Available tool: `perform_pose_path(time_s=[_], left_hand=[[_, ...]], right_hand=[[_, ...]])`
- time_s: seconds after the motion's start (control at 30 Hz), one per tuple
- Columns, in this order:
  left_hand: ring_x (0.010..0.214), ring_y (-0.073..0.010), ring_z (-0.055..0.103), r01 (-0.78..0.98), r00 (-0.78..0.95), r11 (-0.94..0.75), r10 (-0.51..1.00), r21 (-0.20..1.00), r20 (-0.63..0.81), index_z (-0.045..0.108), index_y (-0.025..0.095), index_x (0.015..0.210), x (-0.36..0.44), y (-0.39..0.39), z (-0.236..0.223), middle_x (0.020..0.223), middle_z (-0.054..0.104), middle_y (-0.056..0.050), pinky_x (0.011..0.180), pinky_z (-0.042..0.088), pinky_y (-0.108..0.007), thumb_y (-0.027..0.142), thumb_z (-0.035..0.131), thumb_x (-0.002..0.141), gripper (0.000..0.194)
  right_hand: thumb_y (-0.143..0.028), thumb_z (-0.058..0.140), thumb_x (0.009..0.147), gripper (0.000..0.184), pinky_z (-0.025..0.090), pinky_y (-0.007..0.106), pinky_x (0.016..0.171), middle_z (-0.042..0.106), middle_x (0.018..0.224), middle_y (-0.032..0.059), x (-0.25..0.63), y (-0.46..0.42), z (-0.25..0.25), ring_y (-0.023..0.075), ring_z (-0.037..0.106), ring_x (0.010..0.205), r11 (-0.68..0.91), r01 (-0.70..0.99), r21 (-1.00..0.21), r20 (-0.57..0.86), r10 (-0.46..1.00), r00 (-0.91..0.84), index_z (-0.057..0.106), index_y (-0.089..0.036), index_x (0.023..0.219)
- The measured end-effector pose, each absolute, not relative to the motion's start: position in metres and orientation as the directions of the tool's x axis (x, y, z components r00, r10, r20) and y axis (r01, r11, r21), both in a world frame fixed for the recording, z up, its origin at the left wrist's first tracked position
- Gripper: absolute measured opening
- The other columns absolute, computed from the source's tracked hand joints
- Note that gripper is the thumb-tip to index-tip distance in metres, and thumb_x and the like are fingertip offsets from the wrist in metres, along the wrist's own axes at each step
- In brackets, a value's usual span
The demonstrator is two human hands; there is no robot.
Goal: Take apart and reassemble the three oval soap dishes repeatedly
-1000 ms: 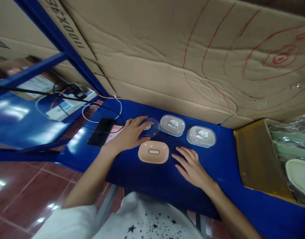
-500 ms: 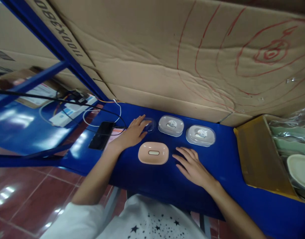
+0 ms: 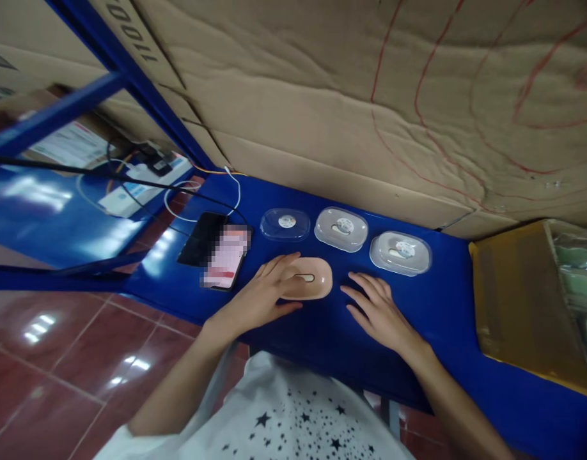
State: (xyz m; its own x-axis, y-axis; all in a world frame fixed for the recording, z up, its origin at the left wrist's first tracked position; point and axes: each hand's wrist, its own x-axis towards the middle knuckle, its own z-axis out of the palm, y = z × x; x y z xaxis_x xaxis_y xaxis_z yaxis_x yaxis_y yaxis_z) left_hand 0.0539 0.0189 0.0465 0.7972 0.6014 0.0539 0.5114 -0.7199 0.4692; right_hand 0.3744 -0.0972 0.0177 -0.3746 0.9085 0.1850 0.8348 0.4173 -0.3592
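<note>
A shallow peach oval dish [image 3: 317,279] with a pale pill-shaped mark in its middle lies on the blue table. My left hand [image 3: 265,292] is spread around the dish's left end, fingers along the far side and thumb on the near side; whether it touches is unclear. To the right of the dish, my right hand [image 3: 377,311] hovers or rests with fingers apart, holding nothing. Behind them sits a flat clear lid [image 3: 274,225] with a round sticker. Two whitish oval boxes, the middle one [image 3: 329,233] and the right one [image 3: 415,254], have clear covers with stickers.
Two phones, one dark [image 3: 204,236] and one with a lit screen [image 3: 231,252], lie left with cables. A cardboard box [image 3: 518,300] of wrapped green items stands right. Tall cardboard [image 3: 298,140] rises behind, and a blue metal frame [image 3: 154,115] at left.
My left hand has come off the clear lid and moved toward me, to the left end of the peach dish. The view has shifted slightly; my right hand stays beside the dish.
</note>
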Motion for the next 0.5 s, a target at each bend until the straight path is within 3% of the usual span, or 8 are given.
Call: perform_pose_path(time_s=[0.1, 0.33, 0.5], left_hand=[[0.15, -0.0407, 0.049, 0.518, 0.785, -0.708, 0.616, 0.48, 0.061, 0.065, 0.034, 0.148, 0.056, 0.02, 0.047, 0.17, 0.044, -0.013, 0.119, 0.046, -0.065, 0.035, 0.086, 0.092, 0.059], [0.146, -0.038, 0.051, 0.483, 0.812, -0.7, 0.583, 0.527, 0.031, 0.069, 0.039, 0.144, 0.055, 0.02, 0.053, 0.16, 0.054, -0.009, 0.12, 0.045, -0.062, 0.04, 0.087, 0.091, 0.056], [0.145, -0.0364, 0.052, 0.523, 0.721, -0.68, 0.674, 0.514, 0.159, 0.062, 0.034, 0.148, 0.043, 0.038, 0.064, 0.157, 0.054, -0.012, 0.123, 0.043, -0.058, 0.044, 0.077, 0.098, 0.053]], right_hand=[[-0.028, 0.053, 0.11, 0.042, 0.047, 0.061, 0.118, 0.055, 0.163, 0.0147, 0.374, -0.097, 0.019, 0.0335, 0.052, 0.149, 0.415, 0.836, -0.358, 0.18, 0.91, -0.374, 0.057, -0.028, 0.152], [-0.028, 0.053, 0.11, 0.04, 0.047, 0.059, 0.118, 0.055, 0.162, 0.0146, 0.374, -0.097, 0.02, 0.0333, 0.053, 0.148, 0.407, 0.841, -0.355, 0.175, 0.913, -0.368, 0.06, -0.027, 0.149], [-0.028, 0.054, 0.11, 0.04, 0.047, 0.057, 0.119, 0.055, 0.162, 0.0149, 0.375, -0.097, 0.021, 0.033, 0.053, 0.147, 0.416, 0.832, -0.366, 0.176, 0.909, -0.377, 0.062, -0.025, 0.148]])
